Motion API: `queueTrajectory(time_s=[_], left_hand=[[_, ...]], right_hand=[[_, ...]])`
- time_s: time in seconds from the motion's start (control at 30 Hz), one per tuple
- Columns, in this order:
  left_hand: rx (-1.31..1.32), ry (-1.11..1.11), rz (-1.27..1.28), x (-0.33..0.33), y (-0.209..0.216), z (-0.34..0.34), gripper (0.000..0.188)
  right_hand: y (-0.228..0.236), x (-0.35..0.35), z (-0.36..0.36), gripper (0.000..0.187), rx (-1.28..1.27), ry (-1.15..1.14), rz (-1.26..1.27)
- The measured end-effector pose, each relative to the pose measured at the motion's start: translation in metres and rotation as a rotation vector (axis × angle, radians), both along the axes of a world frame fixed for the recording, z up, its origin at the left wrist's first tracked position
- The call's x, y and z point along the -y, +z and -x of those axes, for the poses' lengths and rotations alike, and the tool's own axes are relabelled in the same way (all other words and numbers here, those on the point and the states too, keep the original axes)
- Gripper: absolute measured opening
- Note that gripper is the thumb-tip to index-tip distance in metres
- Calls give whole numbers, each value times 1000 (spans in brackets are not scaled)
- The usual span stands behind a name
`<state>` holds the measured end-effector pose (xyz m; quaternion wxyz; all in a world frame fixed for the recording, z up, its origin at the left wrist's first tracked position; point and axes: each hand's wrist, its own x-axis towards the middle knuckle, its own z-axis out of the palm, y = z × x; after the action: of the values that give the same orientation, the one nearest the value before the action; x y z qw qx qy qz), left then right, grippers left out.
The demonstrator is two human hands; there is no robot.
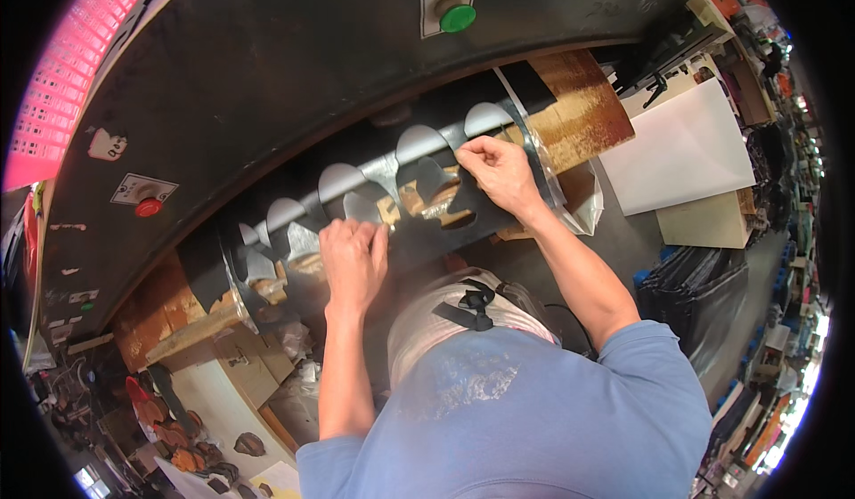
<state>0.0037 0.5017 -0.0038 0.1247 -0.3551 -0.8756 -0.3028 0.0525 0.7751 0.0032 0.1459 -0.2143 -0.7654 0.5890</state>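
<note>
Black sheet material (419, 232), thin and slightly glossy, is spread across the bed of a large press and is worked by both hands. It is pinched at its upper edge by the right hand (500, 174), whose fingertips are closed on the material beside a cut-out. It is pressed down by the left hand (354, 259), which lies flat with the fingers held together and extended; nothing is gripped by that hand. A row of rounded, arch-shaped holes (419, 143) is seen along the sheet's far side, through which a pale surface shows, and further cut-outs with curved outlines are visible between the two hands, where a worn wooden cutting board (583, 112) shows beneath. The sheet runs in a band from lower left to upper right, lying on the board under the overhanging head of the press.

Around the hands, the dark metal press head (294, 63) is seen, curved by the lens, with a green push button (457, 17) above the right hand and a red push button (148, 207) far to the left. A pink plastic crate (67, 81) is visible at the upper left. White sheets (681, 152) are stacked to the right of the board. Small dark cut pieces (205, 450) are scattered on a surface at the lower left. A blue shirt (534, 419) is worn by the person.
</note>
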Motion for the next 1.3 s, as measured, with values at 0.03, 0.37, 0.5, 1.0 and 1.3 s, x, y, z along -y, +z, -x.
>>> queueTrajectory(time_s=[0.03,0.37,0.5,1.0,1.3], left_hand=[[49,-21,18,2,5,5,19],[101,-98,-57,-31,30,121,32],[-15,-48,212,-62,-3,152,52],[28,-52,168,-41,-19,155,56],[54,-68,203,-43,-17,158,56]], right_hand=[[5,0,5,21,6,-11,-2],[2,32,153,77,-191,93,-806],[-12,32,167,72,-183,14,-840],[-6,-51,125,67,-48,-51,-740],[-17,-51,128,65,-195,-62,-830]])
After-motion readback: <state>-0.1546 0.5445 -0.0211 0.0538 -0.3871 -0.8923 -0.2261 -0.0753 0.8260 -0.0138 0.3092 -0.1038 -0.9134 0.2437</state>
